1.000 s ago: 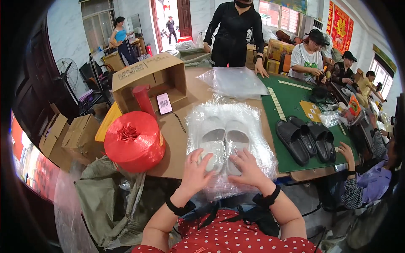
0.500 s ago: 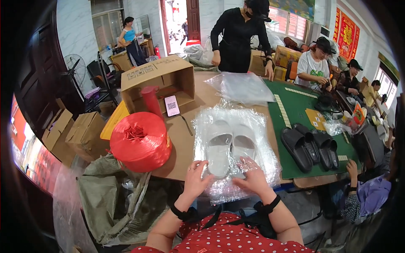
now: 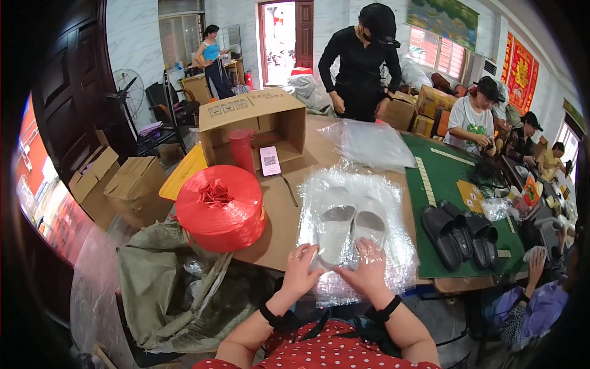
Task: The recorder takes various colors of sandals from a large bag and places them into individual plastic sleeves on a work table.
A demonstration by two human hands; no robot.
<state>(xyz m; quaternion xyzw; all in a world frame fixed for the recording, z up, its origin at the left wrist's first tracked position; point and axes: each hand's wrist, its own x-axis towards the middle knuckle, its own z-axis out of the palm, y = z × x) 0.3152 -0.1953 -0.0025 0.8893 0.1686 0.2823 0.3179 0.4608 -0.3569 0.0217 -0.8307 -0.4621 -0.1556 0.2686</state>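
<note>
A pair of pale grey slide slippers (image 3: pixel 337 237) lies side by side, toes away from me, on a stack of shiny clear plastic bags (image 3: pixel 399 246). Plastic glints around them; I cannot tell whether they are inside the top bag. My left hand (image 3: pixel 301 272) is open at the near left corner of the stack, fingertips beside the left slipper's heel. With fingers stretched out, my right hand (image 3: pixel 369 269) rests over the heel of the right slipper, its thumb pointing toward the left one. Neither hand grips anything that I can see.
Left of the bags stand a large red twine roll (image 3: pixel 220 209), an open cardboard box (image 3: pixel 252 114) and a phone (image 3: pixel 269 161). More clear bags (image 3: pixel 375 142) lie beyond. Black slippers (image 3: pixel 452 237) sit on the green mat (image 3: pixel 424 144) at right, near co-workers.
My right hand has come down flatter over the right slipper's heel, its thumb moving inward. The whole view has shifted, so most things appear farther right and slightly lower.
</note>
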